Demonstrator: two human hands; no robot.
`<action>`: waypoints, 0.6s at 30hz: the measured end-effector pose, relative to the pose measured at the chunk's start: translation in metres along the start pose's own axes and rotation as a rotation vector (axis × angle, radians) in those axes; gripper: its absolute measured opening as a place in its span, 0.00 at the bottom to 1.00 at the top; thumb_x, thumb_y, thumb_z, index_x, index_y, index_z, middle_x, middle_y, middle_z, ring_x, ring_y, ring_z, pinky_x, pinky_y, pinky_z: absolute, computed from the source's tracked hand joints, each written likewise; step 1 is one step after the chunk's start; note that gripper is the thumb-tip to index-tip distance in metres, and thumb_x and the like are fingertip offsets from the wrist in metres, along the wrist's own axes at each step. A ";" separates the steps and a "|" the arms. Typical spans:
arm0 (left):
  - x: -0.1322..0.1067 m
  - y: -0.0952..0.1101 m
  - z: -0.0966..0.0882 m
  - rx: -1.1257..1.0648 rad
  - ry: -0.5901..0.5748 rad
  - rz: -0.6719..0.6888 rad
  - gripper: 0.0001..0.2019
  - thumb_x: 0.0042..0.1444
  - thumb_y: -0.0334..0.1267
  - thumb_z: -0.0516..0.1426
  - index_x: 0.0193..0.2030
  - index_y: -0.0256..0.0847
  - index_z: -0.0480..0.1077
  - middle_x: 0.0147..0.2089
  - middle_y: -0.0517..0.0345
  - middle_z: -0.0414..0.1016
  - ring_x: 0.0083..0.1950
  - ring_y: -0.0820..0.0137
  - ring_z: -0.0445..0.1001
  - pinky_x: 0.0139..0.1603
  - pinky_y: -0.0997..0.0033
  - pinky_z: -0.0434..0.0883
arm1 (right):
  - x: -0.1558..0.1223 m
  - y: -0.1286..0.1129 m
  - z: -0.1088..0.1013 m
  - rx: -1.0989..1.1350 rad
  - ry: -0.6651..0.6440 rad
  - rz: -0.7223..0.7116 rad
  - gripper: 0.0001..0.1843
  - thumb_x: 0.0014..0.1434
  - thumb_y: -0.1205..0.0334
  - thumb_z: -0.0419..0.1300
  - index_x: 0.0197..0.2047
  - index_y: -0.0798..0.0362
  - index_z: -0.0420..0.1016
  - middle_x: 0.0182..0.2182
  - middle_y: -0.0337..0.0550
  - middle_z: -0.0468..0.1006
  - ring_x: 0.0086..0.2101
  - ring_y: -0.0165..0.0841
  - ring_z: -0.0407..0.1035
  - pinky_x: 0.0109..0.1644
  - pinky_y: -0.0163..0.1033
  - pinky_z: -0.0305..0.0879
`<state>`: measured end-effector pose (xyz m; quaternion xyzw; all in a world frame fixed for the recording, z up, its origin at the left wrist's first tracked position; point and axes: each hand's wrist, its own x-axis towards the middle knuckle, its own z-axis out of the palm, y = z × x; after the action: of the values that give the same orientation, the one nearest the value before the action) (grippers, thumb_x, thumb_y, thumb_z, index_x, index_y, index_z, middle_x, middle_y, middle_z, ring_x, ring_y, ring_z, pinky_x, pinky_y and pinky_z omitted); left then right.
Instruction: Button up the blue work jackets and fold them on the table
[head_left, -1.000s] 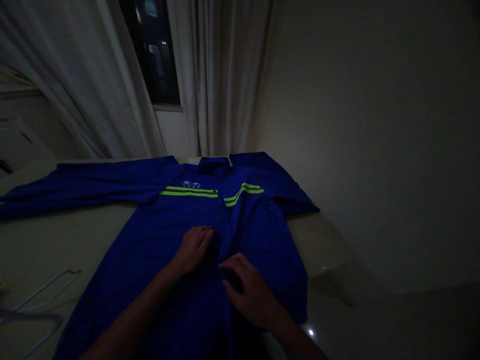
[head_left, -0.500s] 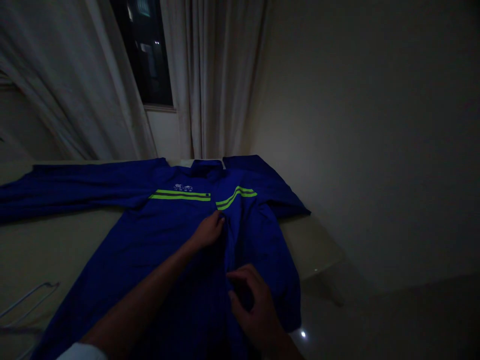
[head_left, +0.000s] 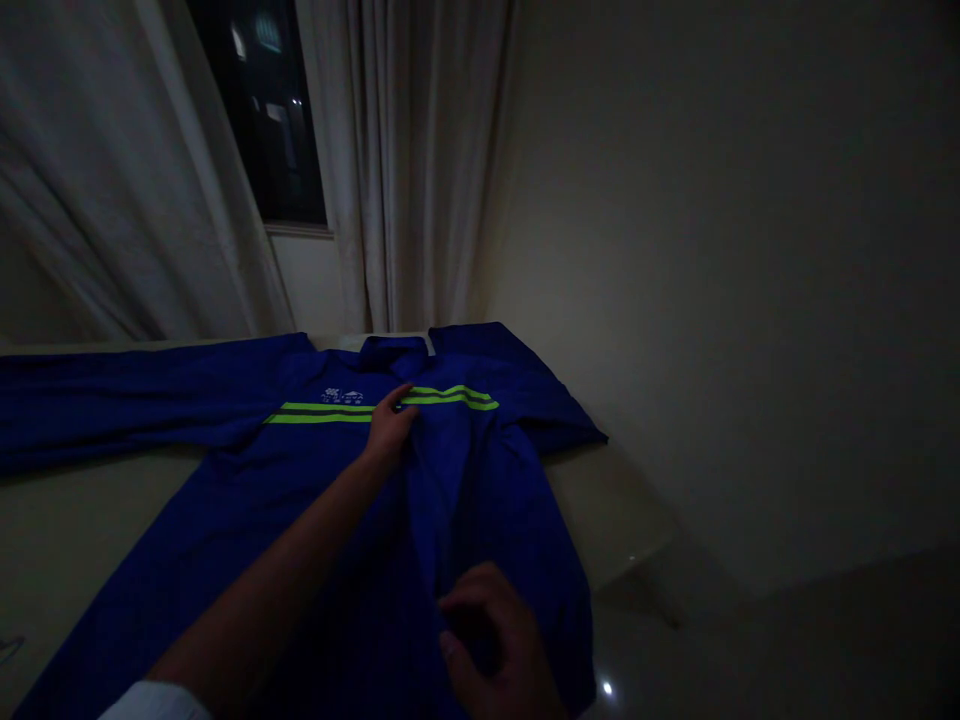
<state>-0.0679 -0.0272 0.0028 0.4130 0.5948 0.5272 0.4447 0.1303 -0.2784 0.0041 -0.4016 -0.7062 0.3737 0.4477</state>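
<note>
A blue work jacket with lime-and-grey chest stripes and a small white print lies spread out, front up, collar at the far end. My left hand is at the front opening, level with the stripes, its thumb and forefinger closed on the edge of the right-hand panel. Lower down, my right hand is curled at the same front edge, where a fold of cloth runs to its fingertips. It appears to pinch the cloth, though dim light hides the exact contact.
The jacket lies on a pale table, whose right corner shows beyond one sleeve. Behind stand light curtains and a dark window. A plain wall rises at the right. Part of a thin wire object shows at the left edge.
My left hand has moved up to the chest stripes, drawing the right-hand panel across so the two stripes nearly meet. My right hand stays at the lower edge. The view has shifted slightly.
</note>
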 end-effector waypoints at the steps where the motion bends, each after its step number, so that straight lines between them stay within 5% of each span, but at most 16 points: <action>1: 0.008 0.003 -0.010 0.096 0.000 0.041 0.33 0.57 0.30 0.58 0.72 0.41 0.64 0.46 0.53 0.81 0.33 0.72 0.78 0.35 0.73 0.76 | 0.003 0.002 0.002 -0.009 -0.135 0.024 0.15 0.62 0.60 0.66 0.52 0.46 0.76 0.44 0.44 0.77 0.40 0.35 0.76 0.42 0.37 0.73; 5: 0.034 0.001 -0.048 0.504 -0.039 0.130 0.32 0.50 0.29 0.60 0.64 0.36 0.72 0.45 0.51 0.83 0.33 0.67 0.78 0.35 0.70 0.76 | 0.037 0.002 0.001 -0.138 -0.589 -0.022 0.31 0.63 0.51 0.69 0.67 0.39 0.69 0.64 0.45 0.72 0.46 0.35 0.78 0.50 0.38 0.75; 9: 0.050 -0.014 -0.063 0.695 -0.090 0.153 0.22 0.44 0.30 0.63 0.49 0.40 0.79 0.42 0.51 0.84 0.40 0.61 0.81 0.41 0.68 0.77 | 0.115 0.013 0.001 -0.438 -0.536 -0.106 0.28 0.69 0.49 0.64 0.68 0.47 0.69 0.62 0.49 0.75 0.57 0.43 0.74 0.62 0.47 0.72; 12: 0.062 -0.022 -0.062 0.797 -0.066 0.216 0.20 0.50 0.36 0.62 0.51 0.41 0.77 0.46 0.50 0.84 0.47 0.59 0.82 0.49 0.65 0.77 | 0.171 0.047 0.013 -0.638 -0.485 -0.129 0.30 0.69 0.46 0.63 0.67 0.55 0.70 0.63 0.56 0.74 0.61 0.48 0.70 0.66 0.54 0.67; 18: 0.106 -0.019 -0.063 0.948 0.038 0.346 0.24 0.58 0.37 0.57 0.62 0.35 0.71 0.60 0.38 0.78 0.63 0.51 0.76 0.65 0.53 0.71 | 0.193 0.106 0.040 -0.670 -0.386 -0.149 0.34 0.71 0.41 0.58 0.72 0.52 0.64 0.71 0.57 0.64 0.69 0.47 0.59 0.73 0.56 0.56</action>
<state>-0.1567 0.0559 -0.0234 0.6524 0.6996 0.2725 0.1036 0.0640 -0.0689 -0.0390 -0.3953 -0.8875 0.1577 0.1769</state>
